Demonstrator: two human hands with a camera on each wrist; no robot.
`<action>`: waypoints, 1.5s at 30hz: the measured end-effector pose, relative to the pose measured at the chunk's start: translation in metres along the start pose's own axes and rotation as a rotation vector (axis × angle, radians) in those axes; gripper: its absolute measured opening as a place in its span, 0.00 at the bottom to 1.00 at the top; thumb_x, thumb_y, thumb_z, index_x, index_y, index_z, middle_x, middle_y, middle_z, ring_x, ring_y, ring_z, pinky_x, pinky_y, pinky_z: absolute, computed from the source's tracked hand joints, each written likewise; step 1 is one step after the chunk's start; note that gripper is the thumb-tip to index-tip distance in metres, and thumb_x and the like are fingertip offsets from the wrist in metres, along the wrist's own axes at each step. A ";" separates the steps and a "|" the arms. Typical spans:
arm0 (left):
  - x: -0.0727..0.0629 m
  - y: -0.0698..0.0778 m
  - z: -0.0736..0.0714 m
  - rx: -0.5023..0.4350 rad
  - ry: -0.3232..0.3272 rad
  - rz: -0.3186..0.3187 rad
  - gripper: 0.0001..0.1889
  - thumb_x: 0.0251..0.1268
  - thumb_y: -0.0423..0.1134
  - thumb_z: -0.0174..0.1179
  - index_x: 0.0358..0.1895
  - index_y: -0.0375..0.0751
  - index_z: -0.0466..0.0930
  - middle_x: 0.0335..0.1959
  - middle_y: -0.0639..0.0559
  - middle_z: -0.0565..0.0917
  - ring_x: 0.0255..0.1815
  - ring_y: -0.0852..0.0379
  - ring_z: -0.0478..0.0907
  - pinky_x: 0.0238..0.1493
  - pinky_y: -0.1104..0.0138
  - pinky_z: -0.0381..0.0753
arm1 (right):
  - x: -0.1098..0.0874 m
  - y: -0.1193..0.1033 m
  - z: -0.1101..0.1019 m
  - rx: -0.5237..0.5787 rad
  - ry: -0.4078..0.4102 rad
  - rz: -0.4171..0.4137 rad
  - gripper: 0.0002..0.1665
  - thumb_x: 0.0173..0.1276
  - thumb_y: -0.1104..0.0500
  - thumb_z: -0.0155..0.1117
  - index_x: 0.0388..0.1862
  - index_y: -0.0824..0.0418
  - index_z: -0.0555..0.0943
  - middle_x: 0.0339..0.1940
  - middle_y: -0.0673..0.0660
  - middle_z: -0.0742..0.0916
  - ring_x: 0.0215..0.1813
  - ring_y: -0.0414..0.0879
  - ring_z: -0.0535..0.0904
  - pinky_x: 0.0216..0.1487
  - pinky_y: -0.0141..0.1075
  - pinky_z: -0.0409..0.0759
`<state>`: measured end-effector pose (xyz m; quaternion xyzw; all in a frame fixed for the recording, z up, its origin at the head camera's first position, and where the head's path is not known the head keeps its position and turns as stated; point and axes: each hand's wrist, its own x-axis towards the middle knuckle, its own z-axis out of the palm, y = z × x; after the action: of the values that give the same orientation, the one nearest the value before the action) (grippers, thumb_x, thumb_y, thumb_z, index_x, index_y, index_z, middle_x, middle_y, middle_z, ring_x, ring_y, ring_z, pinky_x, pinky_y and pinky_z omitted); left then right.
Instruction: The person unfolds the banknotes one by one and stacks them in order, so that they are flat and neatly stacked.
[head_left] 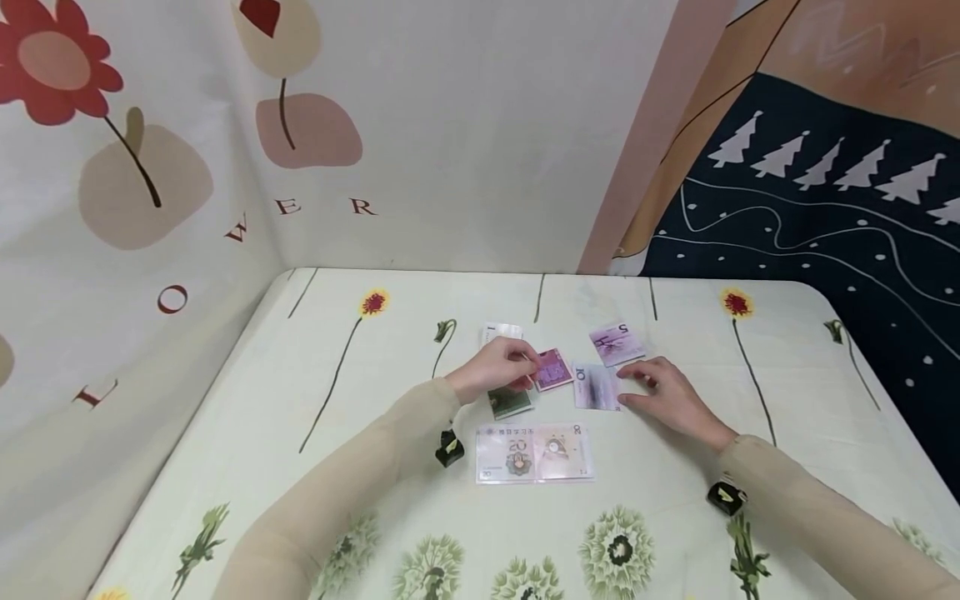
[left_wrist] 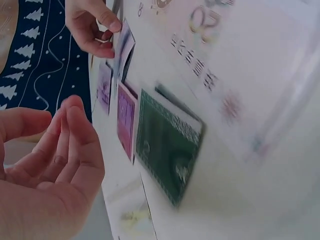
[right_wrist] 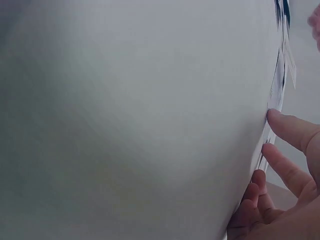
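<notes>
My left hand (head_left: 501, 365) hovers over the folded notes with loosely curled fingers. Nothing shows between its thumb and fingertips (left_wrist: 75, 107). Under it lies a green folded banknote (left_wrist: 167, 145), and a magenta folded banknote (head_left: 553, 369) lies just to the right. My right hand (head_left: 667, 396) rests at the right edge of a pale violet folded banknote (head_left: 594, 387) marked 10, thumb and index fingertips right at its edge and spread apart. Behind that lies a purple folded banknote (head_left: 617, 343) marked 5. A whitish note (head_left: 501, 332) marked 1 is partly hidden behind my left hand.
A pale banknote (head_left: 534, 454) marked 20, creased down its middle, lies flat in front of the folded ones. A flower-print cloth (head_left: 405, 508) covers the table. Printed fabric (head_left: 480, 167) hangs along the table's back and left edges.
</notes>
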<state>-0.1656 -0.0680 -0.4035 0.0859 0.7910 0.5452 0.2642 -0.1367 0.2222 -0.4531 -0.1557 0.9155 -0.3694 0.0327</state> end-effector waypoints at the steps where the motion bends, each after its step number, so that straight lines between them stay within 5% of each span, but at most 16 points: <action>1: 0.002 0.001 0.004 -0.004 0.008 0.010 0.10 0.67 0.29 0.56 0.48 0.28 0.79 0.35 0.42 0.82 0.32 0.53 0.80 0.36 0.66 0.83 | 0.000 0.000 0.000 0.000 -0.001 0.003 0.18 0.59 0.64 0.71 0.49 0.66 0.82 0.40 0.60 0.78 0.40 0.51 0.70 0.41 0.42 0.70; 7: 0.016 0.003 0.031 0.014 0.016 0.051 0.18 0.60 0.25 0.60 0.54 0.30 0.75 0.43 0.41 0.80 0.38 0.51 0.79 0.34 0.66 0.83 | 0.001 0.001 0.001 0.022 -0.007 -0.005 0.18 0.59 0.64 0.72 0.49 0.65 0.83 0.40 0.60 0.79 0.40 0.51 0.70 0.41 0.41 0.70; 11: 0.028 0.006 0.046 0.152 0.021 0.086 0.21 0.58 0.26 0.63 0.56 0.33 0.75 0.50 0.41 0.80 0.40 0.54 0.78 0.36 0.67 0.82 | 0.001 0.001 0.000 0.028 -0.010 -0.013 0.18 0.59 0.64 0.71 0.50 0.65 0.83 0.41 0.59 0.80 0.42 0.51 0.71 0.42 0.42 0.70; 16: 0.039 0.012 0.058 0.405 0.017 0.095 0.28 0.55 0.32 0.65 0.62 0.41 0.73 0.58 0.44 0.77 0.50 0.52 0.76 0.56 0.62 0.73 | 0.001 0.001 -0.001 0.027 -0.005 -0.014 0.18 0.59 0.64 0.72 0.50 0.65 0.83 0.41 0.60 0.80 0.43 0.51 0.71 0.42 0.42 0.70; 23: 0.048 0.021 0.066 0.525 -0.039 0.105 0.26 0.56 0.31 0.63 0.61 0.39 0.74 0.53 0.44 0.80 0.53 0.53 0.76 0.55 0.69 0.73 | 0.001 0.001 0.000 0.021 -0.005 -0.008 0.18 0.59 0.65 0.71 0.50 0.65 0.84 0.40 0.59 0.79 0.41 0.50 0.70 0.41 0.40 0.69; 35: 0.060 0.028 0.068 0.580 -0.075 0.006 0.19 0.56 0.33 0.64 0.54 0.39 0.79 0.51 0.46 0.81 0.52 0.54 0.76 0.53 0.71 0.73 | 0.002 0.002 -0.002 0.018 -0.041 -0.005 0.19 0.60 0.67 0.69 0.52 0.65 0.82 0.42 0.61 0.78 0.42 0.51 0.69 0.41 0.41 0.69; 45: 0.063 0.023 0.071 0.448 0.012 0.015 0.08 0.54 0.28 0.61 0.38 0.38 0.83 0.31 0.54 0.80 0.32 0.60 0.72 0.35 0.75 0.71 | 0.002 -0.003 -0.001 0.022 -0.009 -0.028 0.19 0.58 0.68 0.70 0.51 0.69 0.82 0.41 0.62 0.78 0.41 0.52 0.73 0.40 0.41 0.73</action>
<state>-0.1859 0.0261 -0.4220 0.1452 0.8932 0.3582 0.2297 -0.1382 0.2204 -0.4504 -0.1698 0.9090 -0.3792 0.0334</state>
